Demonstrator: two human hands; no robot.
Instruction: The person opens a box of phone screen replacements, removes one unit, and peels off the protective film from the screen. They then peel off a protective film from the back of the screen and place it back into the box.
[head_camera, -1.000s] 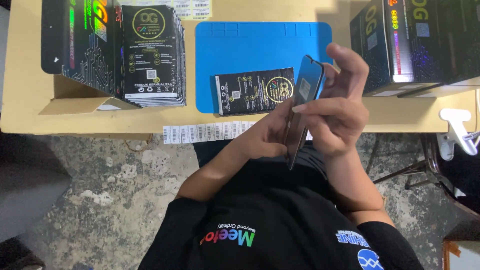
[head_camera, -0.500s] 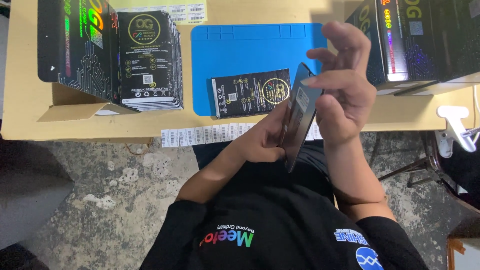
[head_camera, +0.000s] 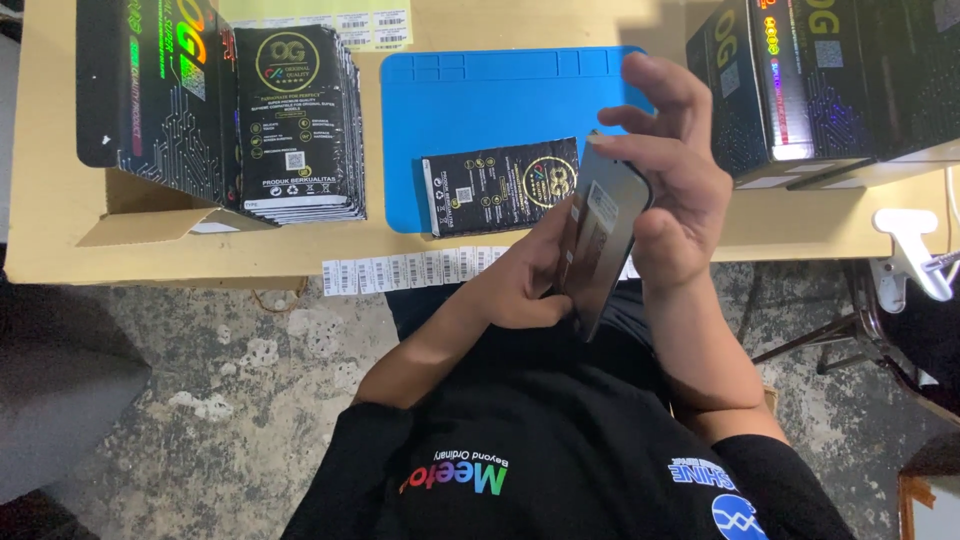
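1. Phone screen panel (head_camera: 600, 235) at frame centre, dark and slim, tilted on edge above the lap, just below the bench (head_camera: 60, 200) front edge.
2. Left hand (head_camera: 520, 285) closed around the panel's lower left side from beneath; right hand (head_camera: 680, 190) pinching the upper right edge, spare fingers fanned upward.
3. Judged: grip best kept on the rims only, glass face untouched, both hands steady while turning.
4. Flat black packet (head_camera: 500, 185) lying on the blue mat (head_camera: 470, 100), just left of the panel.
5. Stack of black packets (head_camera: 300, 120) upper left; black boxes (head_camera: 830, 80) upper right, near the right hand.
6. Barcode label strip (head_camera: 420, 270) hanging at the bench edge.
7. Open room: bare mat top centre, floor lower left.
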